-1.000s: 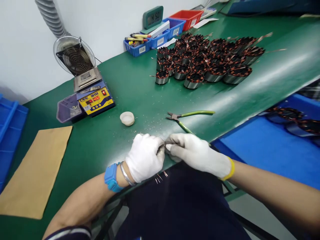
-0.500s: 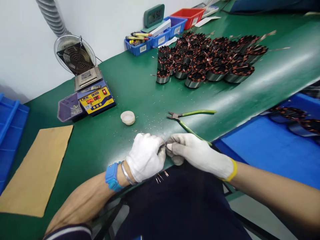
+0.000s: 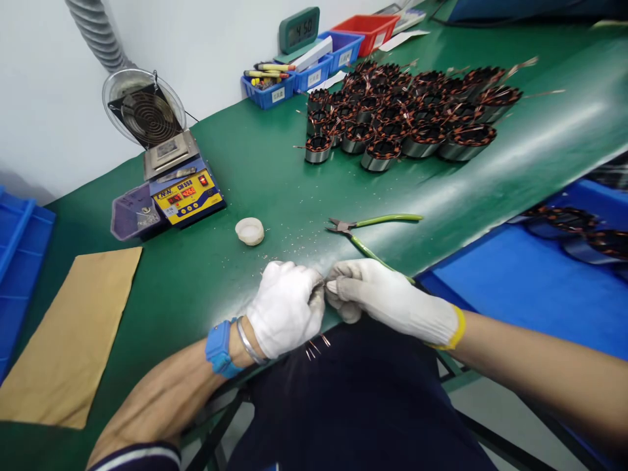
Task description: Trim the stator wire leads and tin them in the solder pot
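My left hand (image 3: pixel 287 307), in a white glove, is closed with its fingers curled down at the front edge of the table. Several thin copper wires (image 3: pixel 318 345) poke out below it, and whatever they join is hidden by the glove. Against its fingertips, my right hand (image 3: pixel 360 291) pinches thumb to fingers, also in a white glove with a yellow cuff. What lies in that pinch is too small to make out. Just beyond the right hand, green-handled cutting pliers (image 3: pixel 343 227) lie on the table with their handles spread.
Several wound stators (image 3: pixel 387 121) stand grouped at the back. A white cap (image 3: pixel 250 231) sits beside small clippings. The soldering pot (image 3: pixel 186 193) with its fan is at left, near a cardboard sheet (image 3: pixel 78 327). A blue bin (image 3: pixel 530 268) at right holds more stators.
Both hands stay together with hardly any movement. The whole view has shifted slightly, and the digits on the soldering pot's display differ.
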`<state>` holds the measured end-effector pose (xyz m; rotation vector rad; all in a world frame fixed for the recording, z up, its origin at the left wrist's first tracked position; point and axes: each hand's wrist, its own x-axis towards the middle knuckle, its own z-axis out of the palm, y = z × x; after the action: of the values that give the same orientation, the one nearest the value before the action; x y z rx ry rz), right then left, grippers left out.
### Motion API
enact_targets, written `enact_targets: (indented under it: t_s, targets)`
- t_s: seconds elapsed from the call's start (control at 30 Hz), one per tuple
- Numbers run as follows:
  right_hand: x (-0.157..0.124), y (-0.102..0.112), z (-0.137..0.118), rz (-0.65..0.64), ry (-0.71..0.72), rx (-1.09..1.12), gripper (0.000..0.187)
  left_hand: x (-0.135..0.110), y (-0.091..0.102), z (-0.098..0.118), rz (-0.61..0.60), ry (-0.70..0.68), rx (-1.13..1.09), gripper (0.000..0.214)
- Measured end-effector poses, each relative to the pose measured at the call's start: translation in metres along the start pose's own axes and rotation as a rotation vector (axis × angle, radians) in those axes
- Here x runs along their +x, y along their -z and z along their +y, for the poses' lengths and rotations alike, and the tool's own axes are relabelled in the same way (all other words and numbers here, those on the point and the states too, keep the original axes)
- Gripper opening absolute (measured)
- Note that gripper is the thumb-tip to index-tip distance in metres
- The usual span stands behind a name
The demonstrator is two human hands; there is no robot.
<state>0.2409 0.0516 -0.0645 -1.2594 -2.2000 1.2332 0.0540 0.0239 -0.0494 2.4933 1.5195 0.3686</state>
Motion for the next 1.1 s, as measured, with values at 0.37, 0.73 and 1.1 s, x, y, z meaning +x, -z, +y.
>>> enact_targets:
  t_s: [0.37, 0.73, 1.1]
  targets:
    - [0.000, 0.010, 0.013, 0.106, 0.360, -0.354, 0.023, 0.002, 0.001, 0.000, 0.005, -0.006, -0.005, 0.015]
    - [0.001, 0.022, 0.015, 0.082, 0.630, -0.552, 0.026, 0.001, -0.002, -0.001, 0.041, -0.021, -0.010, 0.016]
    - [0.005, 0.006, -0.003, -0.080, -0.277, 0.638, 0.023, 0.000, -0.003, 0.000, 0.026, 0.026, 0.012, 0.014]
